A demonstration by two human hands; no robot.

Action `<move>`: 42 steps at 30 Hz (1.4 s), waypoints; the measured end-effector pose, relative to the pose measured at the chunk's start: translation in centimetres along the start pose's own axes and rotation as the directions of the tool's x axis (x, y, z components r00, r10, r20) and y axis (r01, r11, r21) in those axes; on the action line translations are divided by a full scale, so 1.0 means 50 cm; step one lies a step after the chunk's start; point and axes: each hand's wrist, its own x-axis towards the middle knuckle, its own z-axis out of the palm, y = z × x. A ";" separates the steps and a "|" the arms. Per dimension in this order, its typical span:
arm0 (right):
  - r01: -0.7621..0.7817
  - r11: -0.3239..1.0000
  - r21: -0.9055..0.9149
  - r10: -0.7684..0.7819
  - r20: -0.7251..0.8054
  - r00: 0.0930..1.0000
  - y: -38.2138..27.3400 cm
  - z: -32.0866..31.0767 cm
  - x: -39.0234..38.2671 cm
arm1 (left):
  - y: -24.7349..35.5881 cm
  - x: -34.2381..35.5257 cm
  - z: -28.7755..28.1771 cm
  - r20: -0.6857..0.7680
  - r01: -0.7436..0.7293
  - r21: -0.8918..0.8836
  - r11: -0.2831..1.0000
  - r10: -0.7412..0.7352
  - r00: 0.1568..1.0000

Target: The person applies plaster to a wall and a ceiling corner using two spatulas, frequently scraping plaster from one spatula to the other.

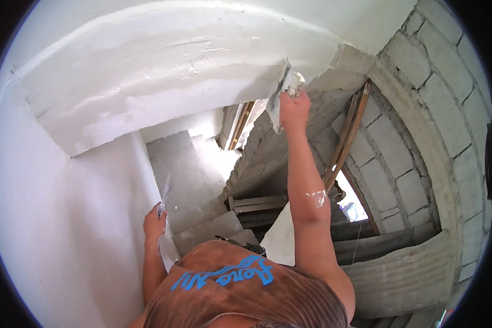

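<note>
My right hand (294,113) is raised with the arm stretched out, closed round a plastering trowel (277,103). The trowel's flat blade stands on edge close to the lower part of a white plastered beam (164,71); whether it touches cannot be made out. Pale plaster clings around the grip, and white smears mark my right forearm. Low at the left, my left hand (155,223) is closed on the handle of a small putty knife (166,188), its thin blade pointing up and away. That hand is beside the smooth white wall (104,213).
Below me, grey concrete stairs (183,164) descend beside the white wall. A rough concrete slab edge (268,153) runs under the beam. At right stand bare block walls (432,104), leaning wooden planks (347,134) and a bent sheet (404,273).
</note>
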 end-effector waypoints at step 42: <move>-0.253 0.783 0.568 -0.367 0.750 0.550 -0.131 0.218 -0.309 | 0.121 -0.168 -0.228 0.014 0.151 -0.889 0.432 -0.305 0.952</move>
